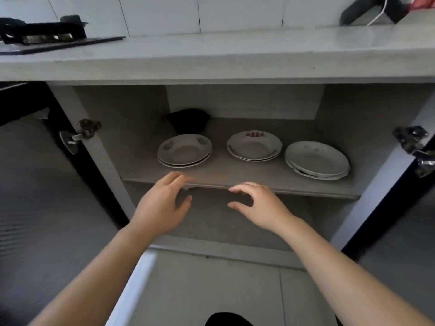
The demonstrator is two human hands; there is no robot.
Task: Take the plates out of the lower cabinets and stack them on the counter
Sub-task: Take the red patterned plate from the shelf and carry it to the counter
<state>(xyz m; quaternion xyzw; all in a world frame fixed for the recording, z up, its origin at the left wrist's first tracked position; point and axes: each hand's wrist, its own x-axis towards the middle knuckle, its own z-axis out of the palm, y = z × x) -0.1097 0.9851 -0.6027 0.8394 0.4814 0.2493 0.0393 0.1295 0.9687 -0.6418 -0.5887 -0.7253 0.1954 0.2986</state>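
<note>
Three short stacks of white plates sit on the shelf [235, 177] of the open lower cabinet: a left stack [184, 150], a middle stack [254, 145] with a red pattern on its rim, and a right stack [316, 160]. My left hand [162, 203] hovers just in front of the shelf edge below the left stack, fingers apart and holding nothing. Beside it, my right hand [259, 205] is also held out with spread fingers, empty, below the middle stack. The grey counter [223, 55] runs above the cabinet.
A dark bowl-like object [188, 121] stands behind the left stack. Both cabinet doors hang open, with hinges at the left [81, 134] and the right [415, 147]. A gas stove [44, 34] sits on the counter's left; a dark item [376, 10] lies at its far right.
</note>
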